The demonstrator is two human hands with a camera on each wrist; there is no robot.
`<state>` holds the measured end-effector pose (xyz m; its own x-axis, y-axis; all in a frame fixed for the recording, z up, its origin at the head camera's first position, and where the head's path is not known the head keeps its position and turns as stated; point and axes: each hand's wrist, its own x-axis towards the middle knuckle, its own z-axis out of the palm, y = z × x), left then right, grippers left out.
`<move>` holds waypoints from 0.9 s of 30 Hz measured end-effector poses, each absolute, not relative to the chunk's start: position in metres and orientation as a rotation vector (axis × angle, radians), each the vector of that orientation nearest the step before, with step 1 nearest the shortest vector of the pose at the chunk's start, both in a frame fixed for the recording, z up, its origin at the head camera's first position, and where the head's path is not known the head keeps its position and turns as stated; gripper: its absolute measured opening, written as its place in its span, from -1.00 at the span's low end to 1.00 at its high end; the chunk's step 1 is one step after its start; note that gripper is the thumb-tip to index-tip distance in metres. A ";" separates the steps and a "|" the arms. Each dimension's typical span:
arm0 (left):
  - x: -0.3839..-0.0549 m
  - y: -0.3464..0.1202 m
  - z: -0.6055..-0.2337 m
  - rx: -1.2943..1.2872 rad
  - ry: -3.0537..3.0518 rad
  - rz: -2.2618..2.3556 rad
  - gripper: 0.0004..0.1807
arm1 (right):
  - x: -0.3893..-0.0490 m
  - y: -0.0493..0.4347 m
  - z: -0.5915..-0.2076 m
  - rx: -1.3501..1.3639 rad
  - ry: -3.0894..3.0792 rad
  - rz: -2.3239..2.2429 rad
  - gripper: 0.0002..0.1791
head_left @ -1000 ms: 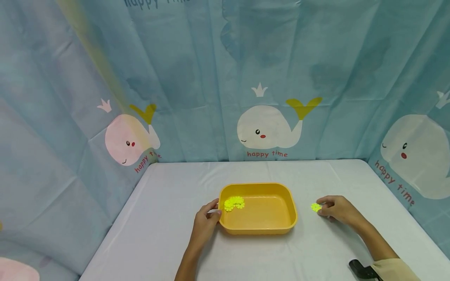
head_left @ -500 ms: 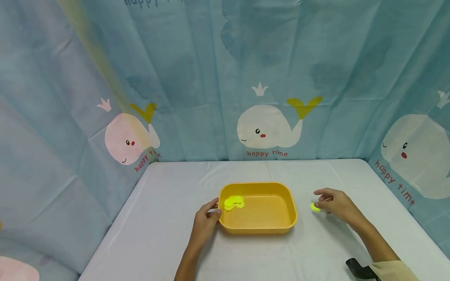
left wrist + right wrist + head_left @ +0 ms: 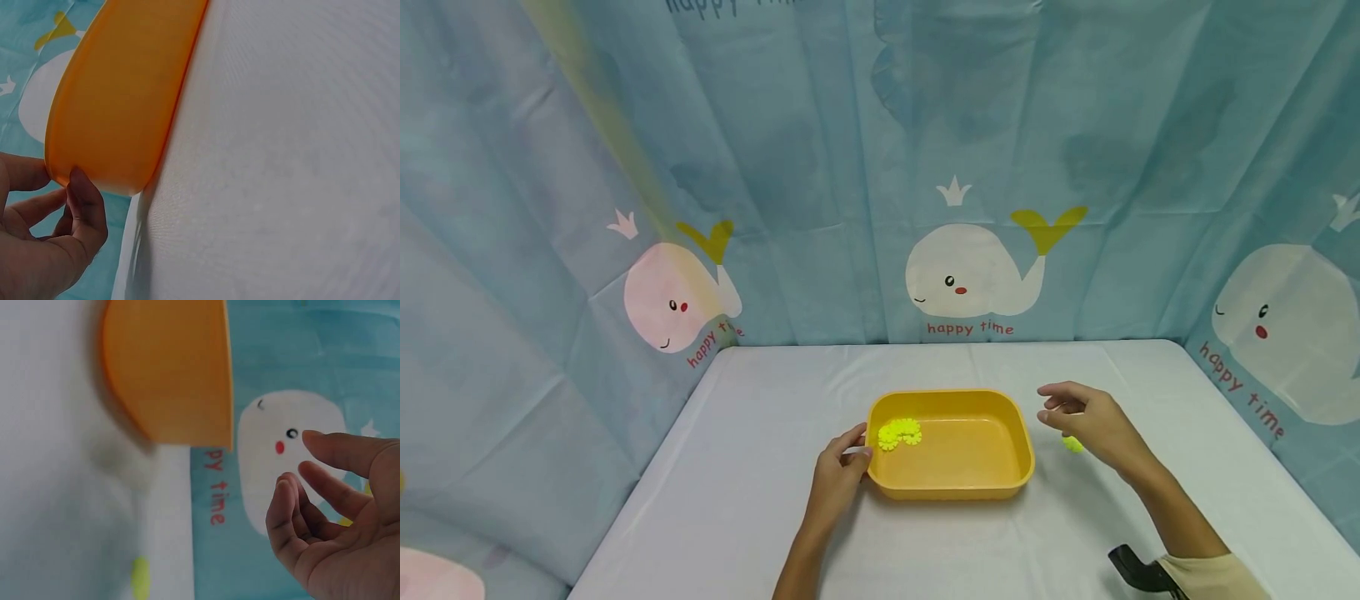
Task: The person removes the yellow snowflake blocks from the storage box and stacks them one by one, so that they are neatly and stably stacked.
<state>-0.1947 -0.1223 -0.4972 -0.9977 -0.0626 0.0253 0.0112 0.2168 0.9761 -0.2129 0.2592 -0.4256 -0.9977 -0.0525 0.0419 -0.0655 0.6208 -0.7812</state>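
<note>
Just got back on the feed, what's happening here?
The person's left hand pinches the left rim of a yellow tray, with some bright yellow-green pieces inside. The right hand hovers to the tray's right, holding nothing. One loose piece lies near it on the white table.

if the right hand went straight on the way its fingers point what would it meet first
Probably the side of the yellow tray nearest the right hand, though height is unclear and it might pass above.
</note>
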 end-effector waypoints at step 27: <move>-0.194 -0.122 -0.498 0.050 -2.425 -1.882 -0.51 | -0.235 0.172 -0.443 0.262 -2.678 1.701 -0.48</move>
<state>-0.1945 -0.1218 -0.4985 -0.9969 -0.0695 0.0367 0.0183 0.2487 0.9684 -0.2354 0.1722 -0.4426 -0.9856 -0.1603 0.0530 -0.1161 0.4156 -0.9021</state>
